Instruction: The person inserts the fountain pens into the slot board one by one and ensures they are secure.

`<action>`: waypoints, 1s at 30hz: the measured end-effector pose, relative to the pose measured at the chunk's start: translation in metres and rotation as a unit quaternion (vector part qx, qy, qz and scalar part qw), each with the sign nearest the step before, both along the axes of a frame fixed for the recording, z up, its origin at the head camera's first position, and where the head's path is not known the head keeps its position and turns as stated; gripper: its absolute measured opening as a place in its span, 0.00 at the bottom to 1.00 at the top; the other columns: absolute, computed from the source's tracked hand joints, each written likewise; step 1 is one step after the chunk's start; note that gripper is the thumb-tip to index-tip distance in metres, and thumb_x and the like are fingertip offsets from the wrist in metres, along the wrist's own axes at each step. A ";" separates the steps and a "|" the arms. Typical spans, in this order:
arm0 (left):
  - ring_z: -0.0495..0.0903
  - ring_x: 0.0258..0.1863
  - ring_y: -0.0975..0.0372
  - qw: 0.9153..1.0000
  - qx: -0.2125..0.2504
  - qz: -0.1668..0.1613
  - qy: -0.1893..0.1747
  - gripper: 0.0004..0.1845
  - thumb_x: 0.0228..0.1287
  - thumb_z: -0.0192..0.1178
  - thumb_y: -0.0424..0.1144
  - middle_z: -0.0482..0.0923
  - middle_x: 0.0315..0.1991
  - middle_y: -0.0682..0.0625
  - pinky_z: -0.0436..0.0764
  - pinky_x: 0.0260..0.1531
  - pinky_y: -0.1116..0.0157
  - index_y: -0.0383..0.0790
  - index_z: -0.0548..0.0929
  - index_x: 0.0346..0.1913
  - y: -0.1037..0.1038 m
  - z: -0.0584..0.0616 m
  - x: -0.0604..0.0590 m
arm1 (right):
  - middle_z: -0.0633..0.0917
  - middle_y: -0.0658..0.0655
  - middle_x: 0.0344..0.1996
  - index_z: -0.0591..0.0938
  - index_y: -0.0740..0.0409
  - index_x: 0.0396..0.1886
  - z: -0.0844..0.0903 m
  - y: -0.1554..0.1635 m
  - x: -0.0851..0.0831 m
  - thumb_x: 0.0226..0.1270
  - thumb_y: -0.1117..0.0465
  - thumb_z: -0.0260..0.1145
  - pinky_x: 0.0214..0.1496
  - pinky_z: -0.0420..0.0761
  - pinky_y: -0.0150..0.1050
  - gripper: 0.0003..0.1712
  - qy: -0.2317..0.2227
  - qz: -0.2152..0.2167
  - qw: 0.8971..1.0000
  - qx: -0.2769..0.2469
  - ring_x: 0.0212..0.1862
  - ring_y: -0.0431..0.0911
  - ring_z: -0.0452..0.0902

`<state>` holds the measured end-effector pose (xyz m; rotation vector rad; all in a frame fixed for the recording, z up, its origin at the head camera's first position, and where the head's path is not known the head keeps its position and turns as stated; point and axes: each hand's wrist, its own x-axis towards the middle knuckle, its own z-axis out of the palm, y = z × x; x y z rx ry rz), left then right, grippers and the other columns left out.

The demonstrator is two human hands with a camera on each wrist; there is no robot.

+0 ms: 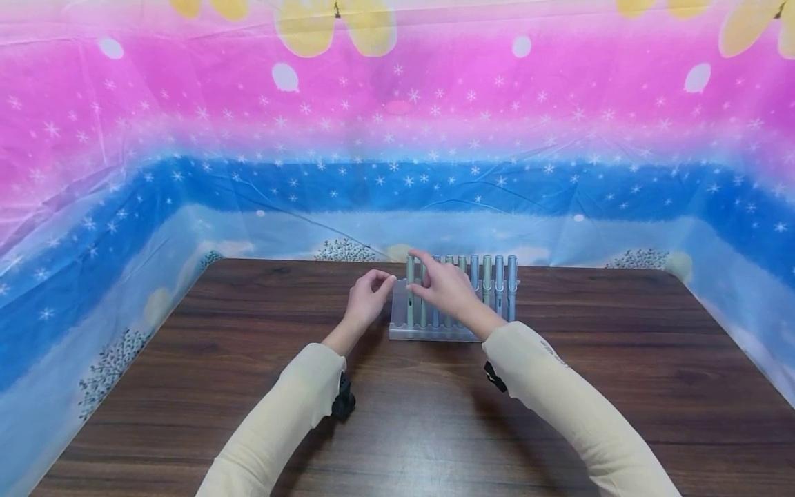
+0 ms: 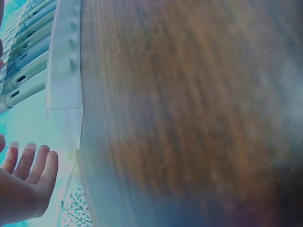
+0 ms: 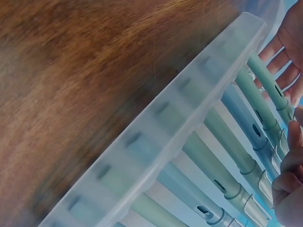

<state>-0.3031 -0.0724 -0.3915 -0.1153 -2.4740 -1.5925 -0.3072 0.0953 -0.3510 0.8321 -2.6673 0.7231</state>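
A clear plastic pen rack (image 1: 404, 333) stands on the table with several capped pens, pale green and grey-blue, upright side by side. My left hand (image 1: 368, 297) is at its upper left corner, thumb and index finger pinching the edge; the left wrist view shows the other fingers (image 2: 39, 165) fairly straight. My right hand (image 1: 448, 284) reaches across the pens. Its index finger and thumb grip the cap end of the leftmost green pen (image 1: 410, 314), which stands in the rack. In the right wrist view, a blue pen (image 3: 244, 118) stands among green ones, clips on their caps.
The dark wood-grain table (image 1: 397, 414) spreads around the rack. Behind it hangs a pink and blue cloth (image 1: 397, 186) with snowflakes, wrapping round the sides. Black wrist cameras (image 1: 343, 397) sit at the cuffs of the cream sleeves (image 1: 273, 428).
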 end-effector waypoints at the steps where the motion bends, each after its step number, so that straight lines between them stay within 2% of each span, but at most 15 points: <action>1: 0.76 0.31 0.52 1.000 0.000 0.000 -0.001 0.12 0.63 0.52 0.43 0.76 0.34 0.46 0.74 0.31 0.62 0.37 0.77 0.40 0.000 0.000 0.000 | 0.72 0.46 0.14 0.62 0.51 0.63 0.000 0.000 0.000 0.57 0.55 0.63 0.14 0.66 0.33 0.34 0.000 -0.002 1.000 0.002 0.14 0.39 0.66; 12: 0.76 0.32 0.51 1.000 0.005 0.004 0.002 0.12 0.63 0.53 0.42 0.77 0.33 0.45 0.74 0.31 0.62 0.36 0.77 0.39 0.001 0.001 -0.001 | 0.71 0.47 0.12 0.61 0.51 0.63 0.002 0.001 -0.001 0.56 0.53 0.64 0.11 0.64 0.34 0.36 -0.012 -0.020 1.000 0.008 0.12 0.41 0.64; 20: 0.76 0.31 0.52 1.000 0.001 0.004 -0.002 0.12 0.63 0.53 0.43 0.77 0.34 0.45 0.74 0.31 0.62 0.36 0.77 0.39 0.002 0.002 0.000 | 0.70 0.46 0.11 0.63 0.53 0.62 0.003 0.000 0.000 0.56 0.54 0.64 0.12 0.63 0.32 0.35 0.001 -0.023 1.000 0.014 0.12 0.40 0.64; 30: 0.76 0.33 0.50 1.000 0.007 0.001 0.000 0.12 0.63 0.52 0.43 0.77 0.35 0.44 0.74 0.32 0.61 0.36 0.77 0.40 0.001 0.001 0.000 | 0.71 0.47 0.11 0.62 0.50 0.63 0.002 -0.002 -0.002 0.57 0.51 0.63 0.12 0.63 0.33 0.35 -0.006 -0.035 0.999 0.038 0.12 0.41 0.64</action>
